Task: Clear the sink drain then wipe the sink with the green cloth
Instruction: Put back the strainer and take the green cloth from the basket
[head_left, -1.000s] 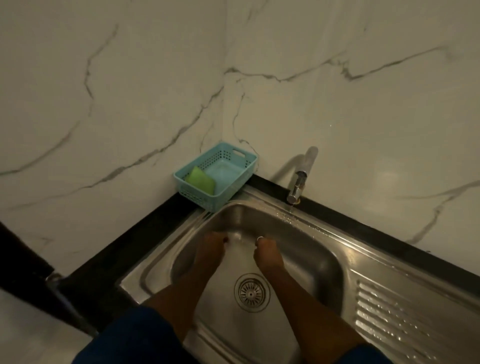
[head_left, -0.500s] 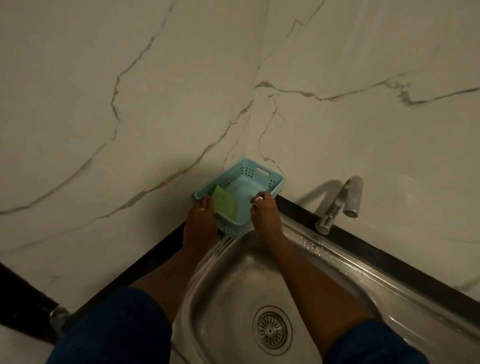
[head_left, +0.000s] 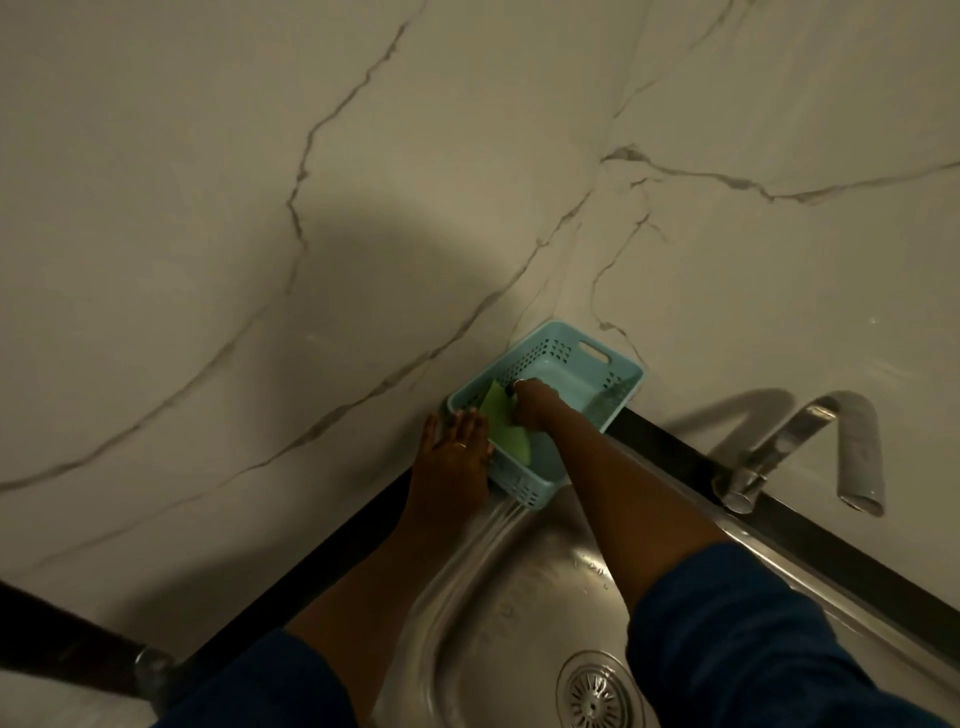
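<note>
A green cloth (head_left: 506, 434) leans against the left wall inside a light blue plastic basket (head_left: 582, 358) in the counter's corner. My right hand (head_left: 535, 402) is inside the basket with its fingers curled round the cloth's upper edge. My left hand (head_left: 457, 447) rests with straight fingers against the basket's left outer wall. Below them lies the steel sink (head_left: 498, 582); its round drain strainer (head_left: 595, 693) shows at the bottom edge, with nothing visible on it.
A chrome tap (head_left: 810, 447) stands at the sink's back right, its spout over the basin. A black counter strip (head_left: 332, 566) runs between sink and marble walls. A dark rail (head_left: 67, 649) crosses the lower left.
Both hands left the sink basin and went up to the basket. My right hand moved from the basket's rim inside it and took hold of the cloth. The view moved closer.
</note>
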